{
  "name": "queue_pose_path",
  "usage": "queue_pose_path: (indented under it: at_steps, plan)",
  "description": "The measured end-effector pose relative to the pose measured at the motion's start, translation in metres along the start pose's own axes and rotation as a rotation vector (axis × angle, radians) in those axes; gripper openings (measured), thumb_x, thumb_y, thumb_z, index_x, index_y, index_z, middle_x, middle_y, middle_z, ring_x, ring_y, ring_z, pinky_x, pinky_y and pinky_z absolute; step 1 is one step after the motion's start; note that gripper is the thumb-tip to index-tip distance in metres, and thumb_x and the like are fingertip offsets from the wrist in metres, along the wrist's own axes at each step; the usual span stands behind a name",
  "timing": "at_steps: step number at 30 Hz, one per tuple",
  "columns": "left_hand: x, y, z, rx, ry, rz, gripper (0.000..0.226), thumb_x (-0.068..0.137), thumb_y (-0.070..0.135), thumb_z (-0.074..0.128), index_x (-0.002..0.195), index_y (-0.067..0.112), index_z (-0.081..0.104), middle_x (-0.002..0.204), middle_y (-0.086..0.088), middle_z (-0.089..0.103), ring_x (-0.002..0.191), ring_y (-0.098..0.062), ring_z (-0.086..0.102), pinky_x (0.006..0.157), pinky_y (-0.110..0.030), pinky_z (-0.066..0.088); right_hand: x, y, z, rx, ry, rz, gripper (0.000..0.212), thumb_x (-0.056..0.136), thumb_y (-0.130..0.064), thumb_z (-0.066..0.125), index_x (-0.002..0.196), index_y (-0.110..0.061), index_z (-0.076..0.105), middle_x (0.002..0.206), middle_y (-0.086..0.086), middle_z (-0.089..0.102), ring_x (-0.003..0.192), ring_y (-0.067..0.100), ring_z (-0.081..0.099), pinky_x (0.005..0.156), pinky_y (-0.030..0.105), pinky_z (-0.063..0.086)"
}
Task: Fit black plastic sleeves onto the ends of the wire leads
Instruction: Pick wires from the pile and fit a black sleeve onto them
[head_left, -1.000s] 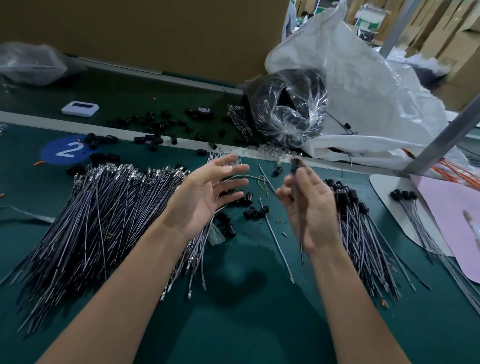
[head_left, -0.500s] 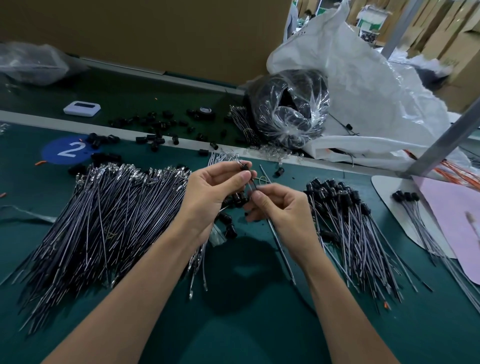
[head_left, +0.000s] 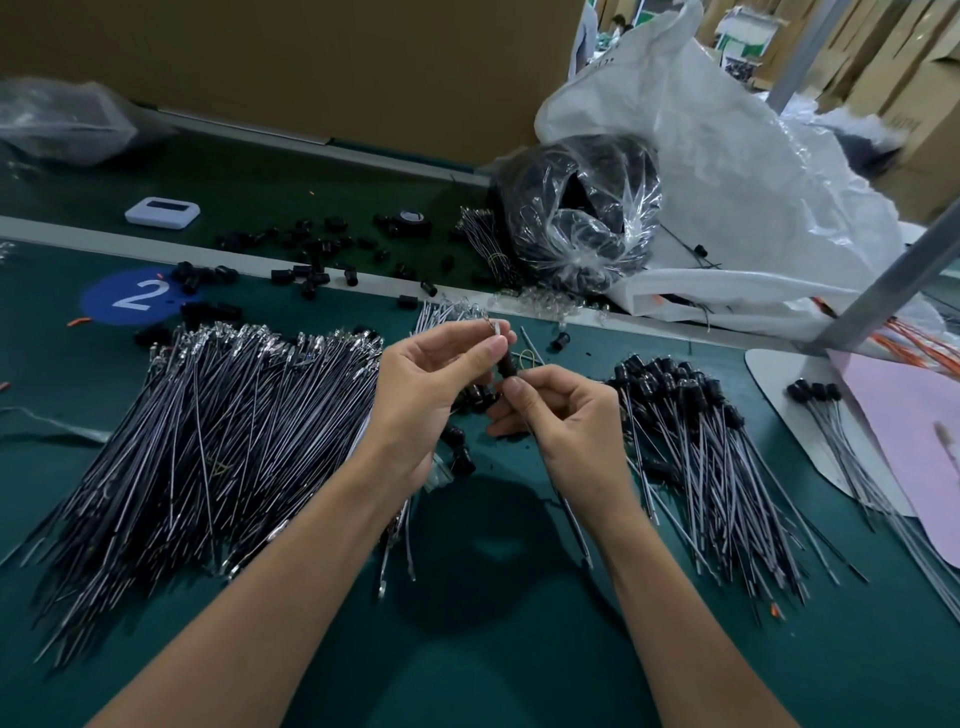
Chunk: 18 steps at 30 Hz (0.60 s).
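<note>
Sleeve (head_left: 506, 365): threaded on wire lead (head_left: 574, 519), axes aligned.
Left hand (head_left: 441, 374): terminal end (head_left: 496, 328) pinched, just above sleeve.
Right hand (head_left: 561, 415): lead pinched just below sleeve.

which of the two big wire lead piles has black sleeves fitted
The right pile, beside the right hand: black sleeves cap its far ends. The left pile shows bare metal terminals.

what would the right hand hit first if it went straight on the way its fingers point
Probably the black sleeve, just ahead of the right hand, then the left hand beyond it; depth is unclear.
</note>
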<state>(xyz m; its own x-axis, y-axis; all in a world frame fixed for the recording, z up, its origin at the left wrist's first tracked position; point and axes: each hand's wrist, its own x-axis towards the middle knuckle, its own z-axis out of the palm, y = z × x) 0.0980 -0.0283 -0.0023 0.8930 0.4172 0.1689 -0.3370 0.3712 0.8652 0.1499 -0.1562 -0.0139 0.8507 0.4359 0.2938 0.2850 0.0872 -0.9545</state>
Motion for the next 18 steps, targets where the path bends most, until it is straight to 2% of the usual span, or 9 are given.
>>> queue_pose_path:
  at_steps: [5, 9, 15, 18]
  plan:
    - [-0.0002, -0.0004, 0.0005, -0.017, 0.065, -0.023, 0.026, 0.055, 0.028, 0.084, 0.078, 0.017, 0.077, 0.089, -0.006, 0.076, 0.086, -0.018, 0.07, 0.084, -0.03, 0.057, -0.0021, 0.0016, 0.0029, -0.077, 0.025, -0.066, 0.007, 0.088, -0.003, 0.067, 0.083, -0.006, 0.07, 0.068, 0.01, 0.073, 0.057, 0.025, 0.071, 0.058, 0.027, 0.057]
    - [0.0005, -0.0007, -0.0009, -0.031, 0.07, -0.031, 0.019, 0.064, 0.021, 0.079, 0.08, 0.012, 0.074, 0.084, -0.009, 0.075, 0.081, -0.016, 0.07, 0.077, -0.028, 0.057, -0.0032, 0.0045, 0.005, -0.157, 0.068, -0.128, 0.012, 0.087, -0.004, 0.069, 0.08, -0.014, 0.069, 0.069, 0.006, 0.073, 0.057, 0.02, 0.071, 0.059, 0.031, 0.059]
    - [0.001, -0.0032, -0.0007, 0.063, 0.076, 0.014, 0.008, 0.084, 0.01, 0.069, 0.089, 0.012, 0.075, 0.092, -0.004, 0.076, 0.09, -0.012, 0.07, 0.075, -0.022, 0.054, -0.0035, 0.0093, 0.0054, -0.25, 0.116, -0.172, 0.007, 0.089, -0.007, 0.069, 0.084, -0.012, 0.07, 0.071, -0.001, 0.073, 0.059, 0.013, 0.071, 0.058, 0.03, 0.058]
    - [0.0011, -0.003, -0.0009, 0.042, 0.103, 0.011, 0.014, 0.077, 0.016, 0.071, 0.089, 0.011, 0.076, 0.091, -0.004, 0.076, 0.09, -0.012, 0.07, 0.074, -0.022, 0.053, -0.0037, 0.0092, 0.0056, -0.257, 0.111, -0.176, 0.008, 0.09, -0.008, 0.069, 0.084, -0.014, 0.07, 0.07, -0.001, 0.073, 0.058, 0.013, 0.071, 0.059, 0.031, 0.059]
